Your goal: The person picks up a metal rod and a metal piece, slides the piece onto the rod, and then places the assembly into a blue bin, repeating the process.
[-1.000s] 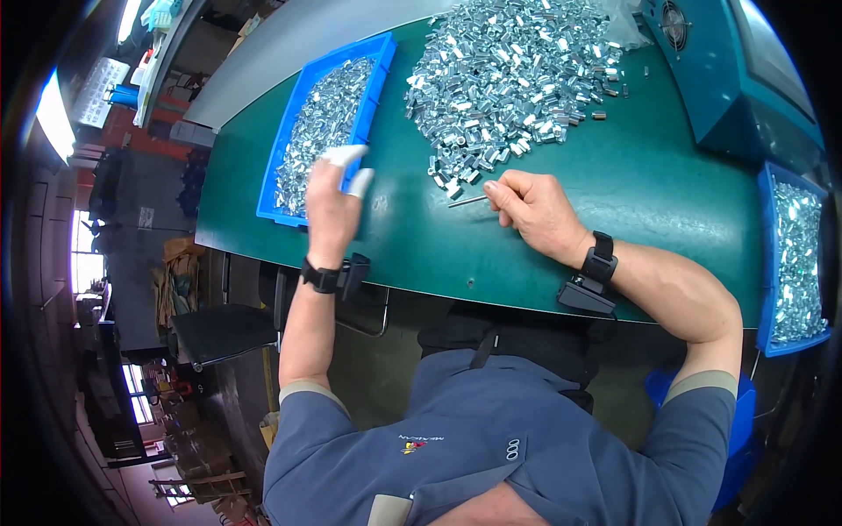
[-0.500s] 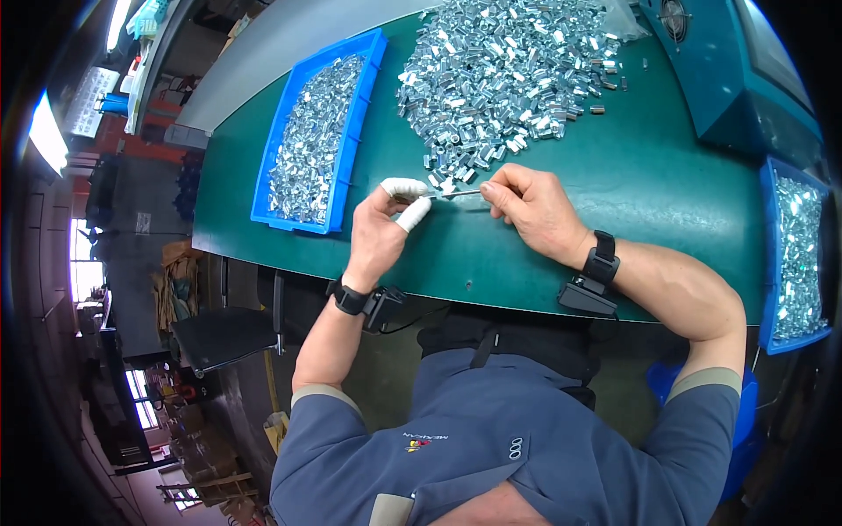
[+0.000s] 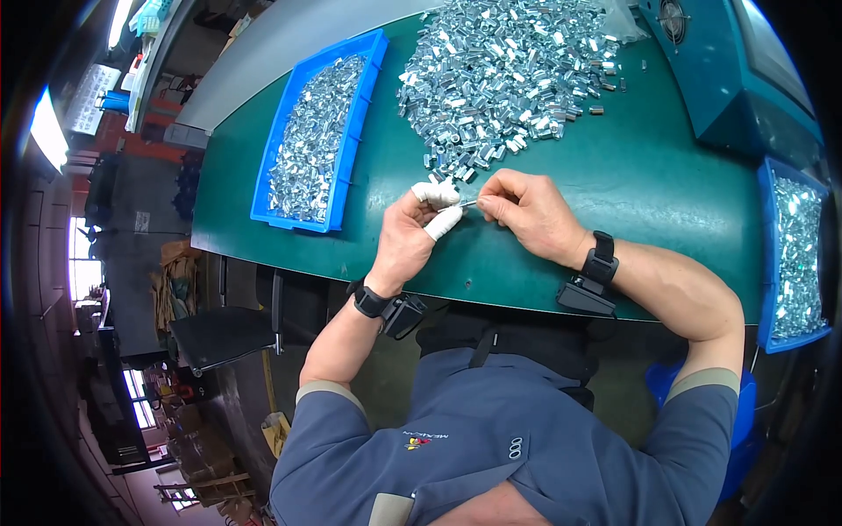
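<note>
A thin metal rod (image 3: 469,203) lies between my two hands over the green table. My right hand (image 3: 531,214) pinches its right end between thumb and fingers. At the other end is my left hand (image 3: 409,235), its thumb and forefinger wrapped in white tape and closed around the rod's left part. Whether a small metal piece sits between those taped fingertips is hidden. Just beyond the hands spreads a big pile of small silvery metal sleeves (image 3: 504,83), its nearest pieces close to my left fingertips.
A blue tray (image 3: 349,149) full of small metal pieces stands at the left on the green table (image 3: 667,210). Another blue bin (image 3: 769,263) of shiny pieces is at the far right. A teal machine (image 3: 715,79) occupies the back right. A dark chair (image 3: 224,337) stands at the left.
My left hand has moved right toward my right hand, and less of the rod shows between them. My right hand has hardly moved.
</note>
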`<state>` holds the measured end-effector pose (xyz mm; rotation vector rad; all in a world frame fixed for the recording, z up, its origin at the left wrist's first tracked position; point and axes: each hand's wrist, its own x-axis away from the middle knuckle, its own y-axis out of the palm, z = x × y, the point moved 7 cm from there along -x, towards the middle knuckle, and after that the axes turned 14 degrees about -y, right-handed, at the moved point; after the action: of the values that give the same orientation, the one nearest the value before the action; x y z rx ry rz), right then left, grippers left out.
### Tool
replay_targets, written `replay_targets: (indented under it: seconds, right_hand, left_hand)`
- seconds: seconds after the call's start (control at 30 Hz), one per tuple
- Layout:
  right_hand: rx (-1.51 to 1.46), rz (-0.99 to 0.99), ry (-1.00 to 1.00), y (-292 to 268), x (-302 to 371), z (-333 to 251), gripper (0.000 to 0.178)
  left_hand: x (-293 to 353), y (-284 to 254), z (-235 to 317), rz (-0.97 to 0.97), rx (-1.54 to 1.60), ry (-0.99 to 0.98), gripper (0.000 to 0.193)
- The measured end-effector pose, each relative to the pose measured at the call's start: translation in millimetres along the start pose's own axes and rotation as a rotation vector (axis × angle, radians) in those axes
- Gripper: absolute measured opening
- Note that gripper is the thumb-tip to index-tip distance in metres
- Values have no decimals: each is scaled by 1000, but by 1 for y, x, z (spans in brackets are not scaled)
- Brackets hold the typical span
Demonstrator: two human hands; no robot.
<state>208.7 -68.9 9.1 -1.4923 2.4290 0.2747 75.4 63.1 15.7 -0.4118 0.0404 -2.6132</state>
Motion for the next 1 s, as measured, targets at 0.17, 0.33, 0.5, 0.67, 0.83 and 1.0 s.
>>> replay_targets:
  seconds: [0.17, 0.33, 0.5, 0.67, 0.83, 1.0]
  right_hand:
    - [79, 16, -12, -1, -1, -3, 19]
    - [124, -23, 13, -1, 0, -8, 29]
    - [55, -28, 70, -2, -1, -8, 38]
    - [32, 1, 49, -2, -2, -8, 41]
    - [21, 32, 50, -5, -1, -7, 41]
    - [17, 29, 55, -4, -2, -6, 39]
  left_hand:
    - [-5, 4, 2, 57, -18, 29, 18]
    - [4, 1, 4, 74, -69, 49, 17]
    - [17, -26, 22, 178, -240, 128, 16]
    - [10, -136, 58, 594, -399, 334, 22]
    - [-3, -97, 89, 617, -986, 526, 28]
    - [-41, -39, 57, 384, -1026, 210, 17]
